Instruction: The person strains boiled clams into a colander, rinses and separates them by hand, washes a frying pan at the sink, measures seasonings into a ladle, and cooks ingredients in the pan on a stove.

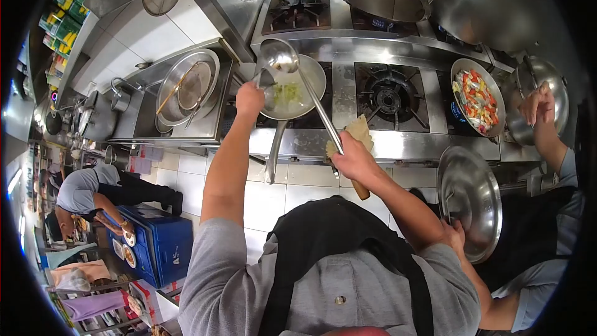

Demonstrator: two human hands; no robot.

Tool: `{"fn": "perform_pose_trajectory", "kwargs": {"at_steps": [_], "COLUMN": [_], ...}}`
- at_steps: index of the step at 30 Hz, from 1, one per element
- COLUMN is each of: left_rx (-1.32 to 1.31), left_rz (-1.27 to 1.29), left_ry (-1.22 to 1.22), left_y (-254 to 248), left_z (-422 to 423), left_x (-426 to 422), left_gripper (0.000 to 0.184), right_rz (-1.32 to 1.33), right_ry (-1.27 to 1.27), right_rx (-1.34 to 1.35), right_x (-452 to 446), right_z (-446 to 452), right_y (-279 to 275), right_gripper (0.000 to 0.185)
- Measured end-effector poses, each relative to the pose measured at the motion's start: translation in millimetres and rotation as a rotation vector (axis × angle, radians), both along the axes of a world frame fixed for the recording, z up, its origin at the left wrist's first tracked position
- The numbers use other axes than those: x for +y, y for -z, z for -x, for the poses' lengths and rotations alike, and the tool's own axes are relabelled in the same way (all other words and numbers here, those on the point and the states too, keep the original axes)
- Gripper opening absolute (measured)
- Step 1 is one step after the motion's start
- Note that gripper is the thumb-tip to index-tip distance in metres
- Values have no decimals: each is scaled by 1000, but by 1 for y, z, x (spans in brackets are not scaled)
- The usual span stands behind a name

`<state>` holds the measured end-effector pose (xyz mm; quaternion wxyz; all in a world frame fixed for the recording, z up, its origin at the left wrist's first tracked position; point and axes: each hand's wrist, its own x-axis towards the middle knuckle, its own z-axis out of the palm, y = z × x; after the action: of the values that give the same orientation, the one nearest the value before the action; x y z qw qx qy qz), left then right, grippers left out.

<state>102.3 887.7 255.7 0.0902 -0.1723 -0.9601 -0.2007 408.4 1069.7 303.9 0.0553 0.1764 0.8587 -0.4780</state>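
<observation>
My left hand is closed around a small shiny metal container, tilted over the frying pan's left side; its exact kind is unclear. Chopped pale-green pieces lie in the frying pan, which sits on a burner with its handle pointing toward me. My right hand grips the long handle of a ladle, whose bowl hangs over the pan's far rim. A beige cloth is at that hand. Below the hand a wooden handle sticks out; its other end is hidden.
At right, a co-worker's hand holds a large metal lid near my right arm. A pan of chopped vegetables and a metal wok are beyond it. Nested bowls and strainers stand left. Another person bends over a blue box.
</observation>
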Motion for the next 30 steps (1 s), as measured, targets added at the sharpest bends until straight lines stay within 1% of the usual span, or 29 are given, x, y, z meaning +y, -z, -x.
{"fn": "perform_pose_trajectory", "kwargs": {"at_steps": [1,2,4,5,7,10,11,12,13,14,15,16,18,19,20,22,23,24,26,27,28,29,30], "left_rx": [95,95,163,164,162,214,213,251,287,283,242,199,-291,-333,-372,-425,-423,-411,-447,-454,-441,-389,-369], "left_rz": [2,7,191,195,284,242,241,154,65,57,-24,-104,-553,-804,-1056,-1267,-1318,-1370,-1468,-1500,-1485,-1536,-1618], "left_ry": [118,120,258,259,285,293,284,229,175,166,92,25,-168,-142,-121,-163,-196,-239,-257,-247,-328,-361,-404], "left_y": [1,1,-7,-11,-17,-23,-25,-27,-28,-30,-32,-34,-58,-53,-47,-52,-56,-61,-67,-56,-56,-57,-30], "left_z": [-2,-3,-9,-12,-14,-21,-23,-26,-29,-32,-34,-37,-62,-71,-82,-122,-144,-167,-213,-231,-257,-282,-303], "left_x": [0,0,2,3,6,4,2,1,0,-3,-11,-17,-27,-38,-53,-83,-97,-113,-144,-170,-183,-191,-222], "left_gripper": [15,15,17,17,17,17,17,16,17,17,18,19,19,18,18,15,13,11,9,11,13,13,11], "right_rz": [-18,-37,-45,-44,-47,-106,-47,10,4,290,573,562,1093,1133,1119,1116,1106,1097,1011,957,906,873,721], "right_ry": [17,35,46,48,46,46,50,53,45,54,63,63,103,137,155,156,130,109,322,400,453,478,450], "right_rx": [11,22,5,-30,-58,9,50,88,84,29,-29,-37,-78,-98,-103,-71,-21,-31,0,17,28,47,-24], "right_x": [4,9,17,21,30,39,42,46,50,55,62,70,88,92,101,110,117,121,128,134,140,143,137], "right_z": [-2,-3,-4,-5,-6,-6,-6,-6,-4,-2,0,0,-7,-14,-20,-27,-32,-35,-38,-35,-30,-26,-21], "right_y": [0,0,0,-4,-2,23,28,32,36,39,41,40,36,23,25,37,49,53,61,77,94,98,87], "right_gripper": [29,29,30,30,29,28,26,24,24,21,19,19,17,19,19,21,20,20,27,25,24,19,13]}}
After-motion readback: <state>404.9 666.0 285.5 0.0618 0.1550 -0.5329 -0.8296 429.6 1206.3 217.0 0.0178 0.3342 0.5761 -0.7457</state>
